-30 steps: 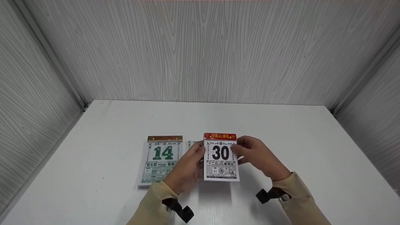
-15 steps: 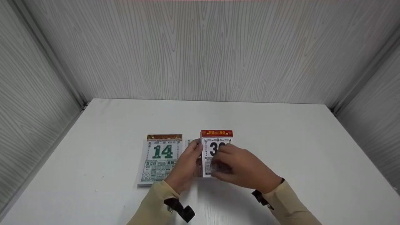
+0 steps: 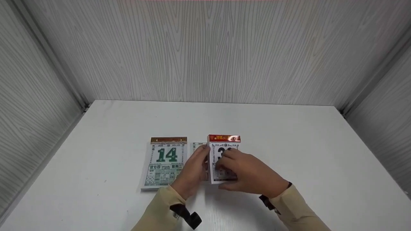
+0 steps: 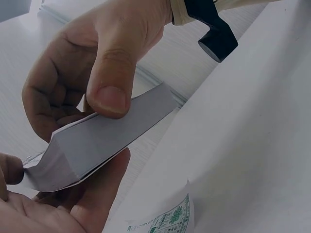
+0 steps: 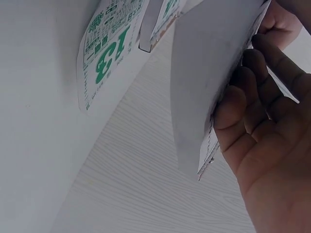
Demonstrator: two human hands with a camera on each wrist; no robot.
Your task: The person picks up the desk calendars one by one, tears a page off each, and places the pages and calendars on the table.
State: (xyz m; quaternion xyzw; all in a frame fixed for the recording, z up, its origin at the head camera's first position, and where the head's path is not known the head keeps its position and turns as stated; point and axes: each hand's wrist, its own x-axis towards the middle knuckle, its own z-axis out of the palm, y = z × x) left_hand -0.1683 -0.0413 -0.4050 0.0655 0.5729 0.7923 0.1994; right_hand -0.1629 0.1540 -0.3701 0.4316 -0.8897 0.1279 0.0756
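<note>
A tear-off calendar [image 3: 223,138] with a red header and black numerals is held up off the table at the middle of the head view. My left hand [image 3: 192,171] grips its left edge, with the thumb [image 4: 111,99] on the side of the page block. My right hand [image 3: 252,173] has its fingers curled over the front, covering part of the number. In the left wrist view, those fingers pinch the bent lower pages [image 4: 48,174]. A loose sheet [image 5: 109,58] with a green 13 lies on the table, partly hidden behind my left hand in the head view.
A second calendar [image 3: 166,157], with a green 14 and a brown-gold header, lies flat to the left of the hands. The white table [image 3: 289,128] is bounded by a grey wood-grain back wall [image 3: 205,54] and side walls.
My right hand has left the calendar's right edge and come across its front to the lower pages. The left hand keeps its grip, and the calendar has shifted slightly.
</note>
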